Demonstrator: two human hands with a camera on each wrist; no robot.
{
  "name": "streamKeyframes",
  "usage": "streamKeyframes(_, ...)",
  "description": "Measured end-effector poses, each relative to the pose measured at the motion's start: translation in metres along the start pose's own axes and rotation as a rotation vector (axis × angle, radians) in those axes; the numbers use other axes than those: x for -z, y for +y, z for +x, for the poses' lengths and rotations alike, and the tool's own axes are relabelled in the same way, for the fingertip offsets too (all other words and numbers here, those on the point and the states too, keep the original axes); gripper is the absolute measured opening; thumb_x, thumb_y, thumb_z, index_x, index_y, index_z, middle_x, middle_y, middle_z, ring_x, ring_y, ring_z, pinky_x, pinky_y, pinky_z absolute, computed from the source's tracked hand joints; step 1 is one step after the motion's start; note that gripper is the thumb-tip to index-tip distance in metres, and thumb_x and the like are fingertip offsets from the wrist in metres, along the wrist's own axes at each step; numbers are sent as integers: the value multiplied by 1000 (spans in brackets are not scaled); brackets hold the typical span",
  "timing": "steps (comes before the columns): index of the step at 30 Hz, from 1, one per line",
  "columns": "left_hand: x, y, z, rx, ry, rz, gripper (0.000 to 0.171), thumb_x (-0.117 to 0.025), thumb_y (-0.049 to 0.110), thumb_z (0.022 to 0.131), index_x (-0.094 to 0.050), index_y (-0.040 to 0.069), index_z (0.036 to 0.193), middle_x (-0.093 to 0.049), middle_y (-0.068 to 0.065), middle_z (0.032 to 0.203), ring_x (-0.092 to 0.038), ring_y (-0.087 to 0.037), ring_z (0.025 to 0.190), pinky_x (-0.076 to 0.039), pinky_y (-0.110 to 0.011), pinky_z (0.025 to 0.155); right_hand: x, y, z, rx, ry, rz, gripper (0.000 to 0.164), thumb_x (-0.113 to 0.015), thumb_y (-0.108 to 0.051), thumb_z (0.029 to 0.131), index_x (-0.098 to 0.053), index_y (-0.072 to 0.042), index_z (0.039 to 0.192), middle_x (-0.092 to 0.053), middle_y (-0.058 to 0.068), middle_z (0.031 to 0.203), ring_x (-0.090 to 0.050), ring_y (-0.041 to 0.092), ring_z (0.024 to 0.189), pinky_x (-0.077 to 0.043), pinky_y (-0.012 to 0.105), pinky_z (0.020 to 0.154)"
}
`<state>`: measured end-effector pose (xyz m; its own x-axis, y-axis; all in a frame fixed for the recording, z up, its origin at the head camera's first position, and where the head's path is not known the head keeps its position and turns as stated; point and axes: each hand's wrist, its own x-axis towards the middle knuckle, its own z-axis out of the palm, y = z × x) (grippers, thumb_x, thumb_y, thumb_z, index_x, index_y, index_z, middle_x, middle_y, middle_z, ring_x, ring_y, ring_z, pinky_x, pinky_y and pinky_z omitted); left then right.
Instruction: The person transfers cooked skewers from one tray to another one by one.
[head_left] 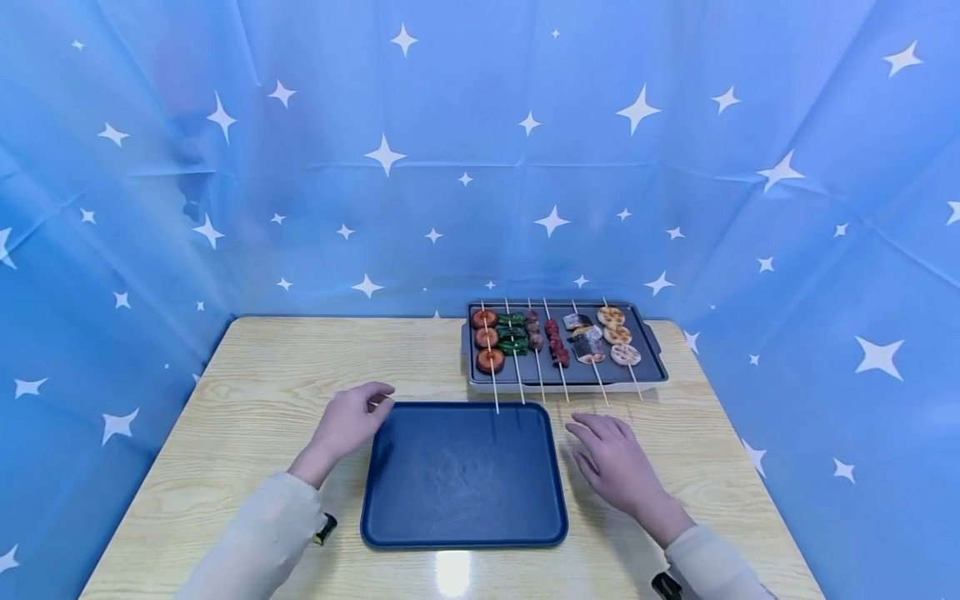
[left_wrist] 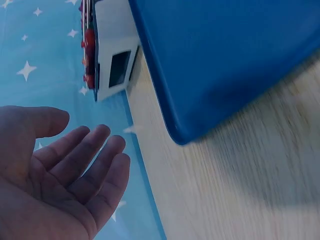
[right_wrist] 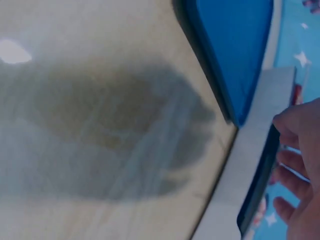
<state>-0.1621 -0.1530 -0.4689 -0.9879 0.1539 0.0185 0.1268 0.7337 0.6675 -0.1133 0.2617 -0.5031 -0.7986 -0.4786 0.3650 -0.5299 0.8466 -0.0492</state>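
A dark blue tray (head_left: pixel 465 475) lies flat on the wooden table, with nothing on it. My left hand (head_left: pixel 354 423) hovers near its back left corner; in the left wrist view this hand (left_wrist: pixel 75 175) has loosely bent fingers with a gap to the thumb and holds nothing. Off the tray's right side, my right hand (head_left: pixel 618 467) is held above the table. Its fingers are relaxed around nothing in the right wrist view, where the hand (right_wrist: pixel 305 160) overlaps the grill's edge. Behind the tray stands a grill (head_left: pixel 555 371) bearing several skewers.
From left to right lie skewers of brown round slices (head_left: pixel 487 337), green pieces (head_left: pixel 512 332), meat chunks (head_left: pixel 533 329), red meat (head_left: pixel 557 342), fish (head_left: pixel 587 340) and pale round slices (head_left: pixel 618 335). Their sticks overhang the grill's front. A blue starry curtain (head_left: pixel 465 208) surrounds the table (head_left: pixel 255 400).
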Motion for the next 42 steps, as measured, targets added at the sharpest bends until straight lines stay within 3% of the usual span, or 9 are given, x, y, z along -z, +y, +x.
streamKeyframes(10,-27,26,13,-16,-68,-103,24,-59,23,98,-70,12,117,-74,-2,102,-68,-18,93,-57,-40,82,-18,-18,-1,16,-75,36,44,-80,-17,78,-67,-7,118,-66,11,124,-62,29,113,-49,52,97)
streamKeyframes(17,-52,39,20,-37,-103,-97,22,-60,21,97,-71,11,114,-73,-1,97,-64,-11,82,-56,-35,76,-27,-19,5,-11,-136,30,40,-78,-19,81,-68,-9,119,-66,10,124,-61,28,116,-48,52,101)
streamKeyframes(22,-65,47,25,-28,-149,-168,24,-58,22,98,-71,11,115,-72,-1,98,-60,-10,79,-54,-32,75,-30,-18,7,-30,-181,9,39,-76,-21,83,-67,-9,119,-65,9,126,-60,28,118,-47,52,102)
streamKeyframes(34,-89,64,38,125,-304,-499,35,-51,24,101,-63,1,125,-71,-16,113,-70,-24,97,-61,-34,79,-33,-16,10,-22,-183,24,40,-75,-18,83,-67,-5,120,-65,12,128,-59,31,119,-46,52,102)
streamKeyframes(42,-102,80,44,216,-338,-662,35,-50,24,102,-63,-1,124,-69,-21,114,-70,-24,96,-62,-33,79,-36,-16,9,-13,-163,23,41,-77,-18,81,-68,-4,118,-66,12,125,-60,31,117,-47,52,100)
